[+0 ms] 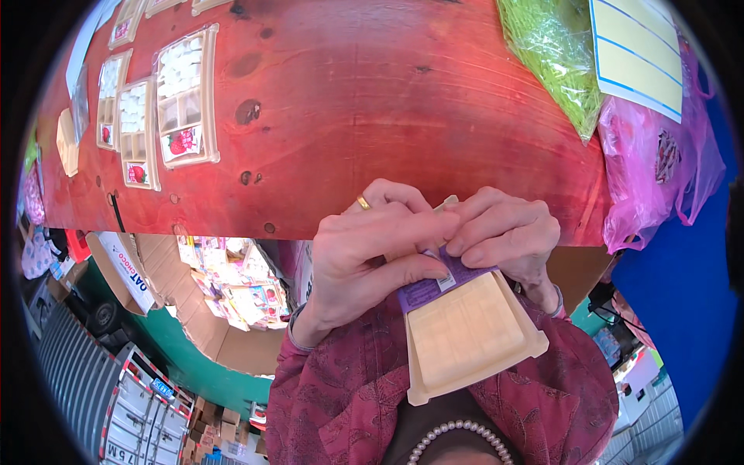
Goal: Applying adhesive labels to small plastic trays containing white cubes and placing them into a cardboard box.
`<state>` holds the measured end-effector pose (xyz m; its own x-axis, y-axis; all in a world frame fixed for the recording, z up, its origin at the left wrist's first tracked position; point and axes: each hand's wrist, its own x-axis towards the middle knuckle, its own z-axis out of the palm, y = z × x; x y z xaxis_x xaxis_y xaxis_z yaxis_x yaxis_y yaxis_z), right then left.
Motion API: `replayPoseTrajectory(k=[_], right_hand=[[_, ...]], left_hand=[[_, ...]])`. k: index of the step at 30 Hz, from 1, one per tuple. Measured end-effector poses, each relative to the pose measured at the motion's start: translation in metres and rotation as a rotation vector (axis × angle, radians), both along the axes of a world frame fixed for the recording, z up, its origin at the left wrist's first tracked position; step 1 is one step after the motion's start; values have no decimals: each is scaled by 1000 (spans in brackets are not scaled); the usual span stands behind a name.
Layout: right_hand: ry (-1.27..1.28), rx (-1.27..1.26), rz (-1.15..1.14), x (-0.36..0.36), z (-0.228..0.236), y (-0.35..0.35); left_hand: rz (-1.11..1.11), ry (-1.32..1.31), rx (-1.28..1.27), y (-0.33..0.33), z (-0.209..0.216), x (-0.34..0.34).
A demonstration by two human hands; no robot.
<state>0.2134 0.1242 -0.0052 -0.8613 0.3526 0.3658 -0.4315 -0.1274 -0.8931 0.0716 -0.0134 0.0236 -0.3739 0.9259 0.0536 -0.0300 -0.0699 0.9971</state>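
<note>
A beige tray tilts in front of my chest, its flat outer face toward me. Around its far part runs a purple printed card sleeve with a small white barcode label. My left hand, with a gold ring, is closed on the sleeve, its thumb pressed near the label. On the other side, my right hand is closed on the sleeve's right part, fingers bent over the top. The fingertips of both hands come close together there, hiding the tray's far end.
Several compartment trays with white pieces and red strawberry packets lie on the red wooden table. An open cardboard box of packets stands below its near edge. At right are a bag of green shreds and a pink plastic bag.
</note>
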Motion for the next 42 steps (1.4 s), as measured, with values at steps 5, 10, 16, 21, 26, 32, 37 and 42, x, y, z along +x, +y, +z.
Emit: replayPoseTrajectory(k=[5,10,16,21,26,32,37,42], right_hand=[[-11,-122,51,3,0,-11],[-3,-190,-52,-3,-5,-15],[-235,-369,-124,-5,6,-24],[-564,-501,-114,-13,20,-26],[-609,-528,-131,-20,23,-21],[-608,-583,-176,-20,23,-17],[-628,-597,-217,-21,20,-16],[-822,-333,-171,-28,30,-20]], left_hand=[[73,-115,-152,-4,-11,9],[199,-7,-105,-7,-14,-2],[86,-131,162,-18,-8,-9],[199,-452,-209,-25,3,-6],[307,-750,-160,-19,-4,1],[301,-895,-176,-14,-4,3],[288,-881,-165,-15,-9,5],[303,-869,-167,-28,-5,0]])
